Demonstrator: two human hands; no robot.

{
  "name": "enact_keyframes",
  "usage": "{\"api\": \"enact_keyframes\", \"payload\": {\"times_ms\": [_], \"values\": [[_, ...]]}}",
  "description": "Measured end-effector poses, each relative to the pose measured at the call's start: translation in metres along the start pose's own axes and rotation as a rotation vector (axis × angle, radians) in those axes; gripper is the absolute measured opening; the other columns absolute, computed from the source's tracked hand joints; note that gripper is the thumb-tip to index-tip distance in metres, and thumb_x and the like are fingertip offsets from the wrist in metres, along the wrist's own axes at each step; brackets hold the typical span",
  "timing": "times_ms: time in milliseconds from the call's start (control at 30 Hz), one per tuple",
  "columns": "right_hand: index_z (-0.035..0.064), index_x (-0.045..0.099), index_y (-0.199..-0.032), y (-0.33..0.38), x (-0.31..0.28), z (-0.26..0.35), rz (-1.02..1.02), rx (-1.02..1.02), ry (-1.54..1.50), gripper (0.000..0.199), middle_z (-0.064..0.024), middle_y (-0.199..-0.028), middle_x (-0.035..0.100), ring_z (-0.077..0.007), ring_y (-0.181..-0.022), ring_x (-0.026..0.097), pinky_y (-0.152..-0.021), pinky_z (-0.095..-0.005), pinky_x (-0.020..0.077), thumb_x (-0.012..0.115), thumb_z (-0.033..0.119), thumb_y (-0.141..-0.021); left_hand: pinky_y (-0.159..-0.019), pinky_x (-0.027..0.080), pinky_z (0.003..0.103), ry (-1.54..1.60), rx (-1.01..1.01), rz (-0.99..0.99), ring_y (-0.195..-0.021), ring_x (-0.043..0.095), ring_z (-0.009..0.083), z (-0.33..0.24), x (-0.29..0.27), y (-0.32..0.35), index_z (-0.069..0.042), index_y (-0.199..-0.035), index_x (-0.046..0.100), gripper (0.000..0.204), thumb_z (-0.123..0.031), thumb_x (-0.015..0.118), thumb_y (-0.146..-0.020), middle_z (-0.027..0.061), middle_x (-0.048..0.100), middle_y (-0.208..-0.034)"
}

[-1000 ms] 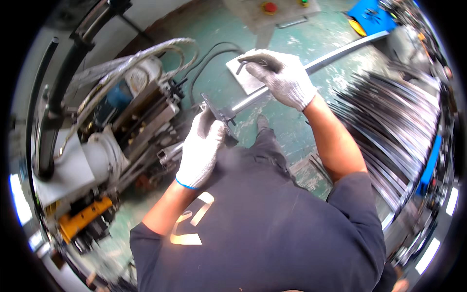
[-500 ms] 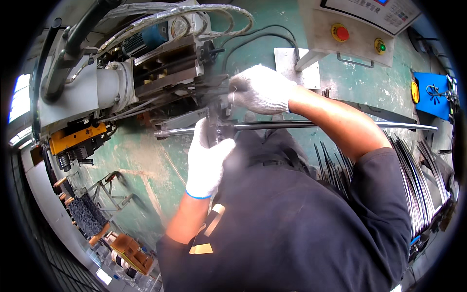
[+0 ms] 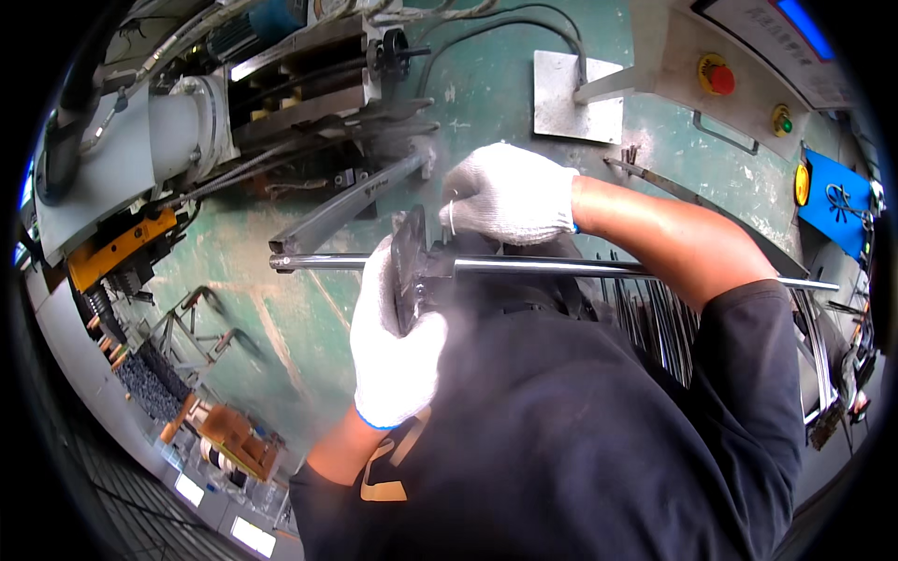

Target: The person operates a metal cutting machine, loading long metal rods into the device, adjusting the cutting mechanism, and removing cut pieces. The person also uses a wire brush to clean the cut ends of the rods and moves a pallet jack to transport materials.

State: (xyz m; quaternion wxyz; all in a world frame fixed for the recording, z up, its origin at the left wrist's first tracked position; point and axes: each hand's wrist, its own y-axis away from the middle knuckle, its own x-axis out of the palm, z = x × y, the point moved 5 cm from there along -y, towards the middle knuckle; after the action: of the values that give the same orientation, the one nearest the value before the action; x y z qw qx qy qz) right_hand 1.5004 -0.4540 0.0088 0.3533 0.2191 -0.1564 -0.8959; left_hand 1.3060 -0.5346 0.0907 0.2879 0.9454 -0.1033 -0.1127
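A long shiny metal rod [image 3: 552, 267] lies crosswise in front of me, its right part passing under my right forearm. Around a dark, flat metal plate [image 3: 408, 271] at the rod, my left hand [image 3: 398, 360] is closed in a white knit glove, thumb on the near side. A small metal block [image 3: 436, 280] sits beside the plate, on or against the rod. Just above the rod, my right hand [image 3: 510, 194], gloved too, is curled into a fist next to the plate's upper end. Whatever its fingers hold is hidden.
A grey metal bar [image 3: 346, 208] slants up from the rod's left end toward a machine [image 3: 299, 93]. A control box with a red button [image 3: 716, 75] stands at the upper right. Several thin rods [image 3: 655, 323] are bundled behind my right arm. A blue panel [image 3: 832, 201] is far right.
My right hand has come down closer to the rod. The plate in my left hand shows more clearly. The machine and control box have shifted in the view.
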Motion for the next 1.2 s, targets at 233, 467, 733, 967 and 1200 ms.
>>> {"api": "enact_keyframes", "payload": {"times_ms": [233,467,733,967,1200], "values": [[0.0004,0.080,-0.103,-0.020,0.003,-0.006,0.025,-0.112,0.045,0.034,-0.0251,-0.096,0.077,-0.0423,-0.092,0.076,-0.085,-0.0501,0.0590,0.070,0.032,-0.099,-0.113,0.048,0.033,0.037,-0.018,-0.025,-0.141,0.057,0.0213,0.001,0.000,0.003,0.007,-0.164,0.044,0.079,0.003,0.060,-0.087,0.0172,0.054,-0.162],[-0.0009,0.079,-0.094,-0.023,0.001,0.005,0.044,-0.108,0.117,0.028,-0.0271,-0.090,0.074,-0.0467,-0.087,0.074,-0.079,-0.0508,0.0591,0.070,0.026,-0.094,-0.127,0.040,0.041,0.044,-0.030,-0.087,-0.152,0.052,0.0285,0.003,0.000,0.006,0.010,-0.159,0.048,0.075,0.004,0.061,-0.085,0.0211,0.052,-0.164],[-0.0004,0.082,-0.099,-0.025,0.001,0.018,0.113,0.013,0.236,0.030,-0.0284,-0.099,0.077,-0.0467,-0.095,0.077,-0.087,-0.0513,0.0607,0.067,0.025,-0.092,-0.122,0.044,0.039,0.109,0.082,-0.036,-0.139,0.059,0.0244,0.002,0.002,-0.001,0.009,-0.155,0.051,0.072,0.005,0.063,-0.085,0.0177,0.059,-0.151],[0.0039,0.082,-0.084,-0.034,0.017,0.040,0.237,-0.195,0.678,0.021,-0.0212,-0.084,0.077,-0.0416,-0.080,0.078,-0.072,-0.0486,0.0621,0.071,0.021,-0.087,-0.118,0.047,0.037,0.079,0.114,-0.070,-0.132,0.062,0.0248,0.002,0.002,-0.004,0.008,-0.149,0.056,0.065,0.003,0.064,-0.085,0.0176,0.063,-0.142],[0.0029,0.083,-0.107,-0.020,0.001,0.023,0.209,0.152,0.244,0.027,-0.0244,-0.101,0.080,-0.0425,-0.098,0.078,-0.089,-0.0501,0.0611,0.070,0.025,-0.100,-0.122,0.047,0.044,-0.095,0.185,-0.099,-0.140,0.063,0.0386,0.007,-0.005,-0.002,0.009,-0.147,0.059,0.063,-0.002,0.068,-0.085,0.0276,0.064,-0.145]]}}
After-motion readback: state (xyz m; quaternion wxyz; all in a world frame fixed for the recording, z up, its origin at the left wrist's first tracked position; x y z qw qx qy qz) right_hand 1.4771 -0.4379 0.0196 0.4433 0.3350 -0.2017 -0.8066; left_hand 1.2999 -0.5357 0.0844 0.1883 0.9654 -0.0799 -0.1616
